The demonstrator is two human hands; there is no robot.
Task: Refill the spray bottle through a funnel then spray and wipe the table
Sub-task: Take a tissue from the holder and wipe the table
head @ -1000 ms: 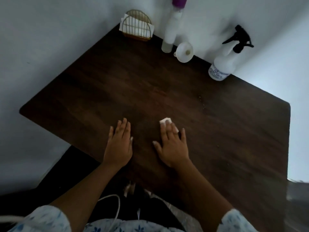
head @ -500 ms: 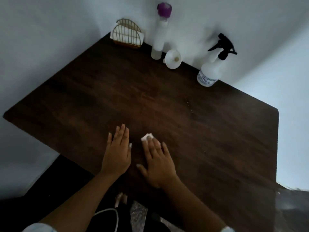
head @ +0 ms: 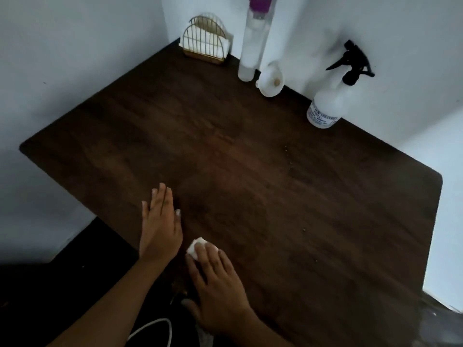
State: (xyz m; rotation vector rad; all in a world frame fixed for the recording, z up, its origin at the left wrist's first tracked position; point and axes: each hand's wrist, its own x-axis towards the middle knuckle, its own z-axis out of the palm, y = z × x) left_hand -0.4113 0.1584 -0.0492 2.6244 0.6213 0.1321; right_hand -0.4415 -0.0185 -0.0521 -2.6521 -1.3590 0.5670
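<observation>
The right hand [head: 218, 284] is pressing a tissue [head: 195, 247] under straight fingers near the table's [head: 275, 184] front edge. The left hand [head: 160, 229] is lying flat and open just beside it. The spray bottle [head: 328, 106] is standing at the back edge, the funnel [head: 270, 81] nearer the corner.

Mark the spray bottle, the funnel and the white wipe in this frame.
spray bottle [head: 327, 106], head view, on its translucent body above the label.
funnel [head: 269, 83], head view, on the inside of its bowl.
white wipe [head: 194, 247], head view, on its uncovered corner.
</observation>
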